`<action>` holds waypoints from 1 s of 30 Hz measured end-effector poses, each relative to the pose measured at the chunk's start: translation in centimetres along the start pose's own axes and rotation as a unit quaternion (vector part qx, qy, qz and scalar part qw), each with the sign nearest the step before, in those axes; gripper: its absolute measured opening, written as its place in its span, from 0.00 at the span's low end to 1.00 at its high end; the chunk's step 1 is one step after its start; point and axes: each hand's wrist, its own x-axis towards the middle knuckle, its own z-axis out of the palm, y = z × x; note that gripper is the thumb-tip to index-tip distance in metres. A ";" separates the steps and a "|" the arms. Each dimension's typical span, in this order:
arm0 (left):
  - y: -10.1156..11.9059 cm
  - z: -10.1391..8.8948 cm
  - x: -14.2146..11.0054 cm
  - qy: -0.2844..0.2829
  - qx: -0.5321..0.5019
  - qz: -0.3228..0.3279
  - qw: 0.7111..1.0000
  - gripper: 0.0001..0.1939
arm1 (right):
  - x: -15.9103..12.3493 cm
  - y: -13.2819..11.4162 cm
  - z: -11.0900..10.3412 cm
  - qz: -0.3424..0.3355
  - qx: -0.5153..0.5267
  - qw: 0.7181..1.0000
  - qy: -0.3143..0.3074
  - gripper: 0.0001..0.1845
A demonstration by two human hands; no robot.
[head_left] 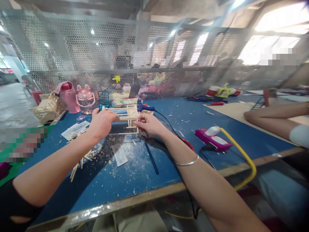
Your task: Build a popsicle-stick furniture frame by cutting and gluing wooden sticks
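Note:
A small frame of thin wooden sticks is held above the blue table. My left hand has its fingers closed on the frame's left part. At the right end, my right hand pinches near an upright stick; its fingertips touch the frame, and anything smaller between them is hidden. Just behind the right hand lies a blue glue gun with a black cord. Below the hands are a white paper slip and a slim dark blue rod. Loose wooden sticks are heaped below my left forearm.
A larger stick model, a pink bottle and a bunny-eared bottle stand back left. A perforated metal screen rises behind the table. To the right are a purple power strip with yellow cable and another person's arm.

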 end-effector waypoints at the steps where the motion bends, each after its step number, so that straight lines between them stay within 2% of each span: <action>1: 0.0 0.0 -0.1 0.023 -0.025 -0.001 0.999 0.15 | 0.0 0.0 0.1 0.013 0.020 1.000 0.001 0.11; 4: -0.3 -0.1 -1.1 0.130 -0.108 -0.057 0.984 0.14 | 0.1 0.0 0.3 0.033 0.061 0.998 0.014 0.10; 6: -0.6 -0.1 -2.3 0.181 -0.148 -0.158 0.959 0.15 | 0.1 0.1 0.4 0.040 0.080 0.996 0.020 0.10; 8: -1.0 0.2 -3.7 0.161 -0.200 -0.245 0.935 0.17 | 0.2 0.1 0.5 0.045 0.098 0.994 0.026 0.11; 11: -1.3 1.0 -5.5 0.082 -0.317 -0.312 0.892 0.20 | 0.2 0.0 0.6 0.051 0.121 0.991 0.032 0.11; 14: -1.1 1.6 -6.3 0.042 -0.416 -0.304 0.856 0.23 | 0.1 -0.2 0.7 0.055 0.125 0.990 0.042 0.10; 20: -1.1 2.0 -6.5 0.054 -0.473 -0.299 0.827 0.24 | 0.2 -0.2 1.0 0.051 0.132 0.989 0.038 0.10; 24: -1.5 1.8 -6.7 0.070 -0.463 -0.307 0.829 0.25 | 0.4 0.0 1.3 0.046 0.181 0.982 0.034 0.07; 30: -0.9 0.8 -6.5 0.089 -0.466 -0.316 0.822 0.26 | 0.3 -0.3 1.2 0.069 0.230 0.970 0.032 0.10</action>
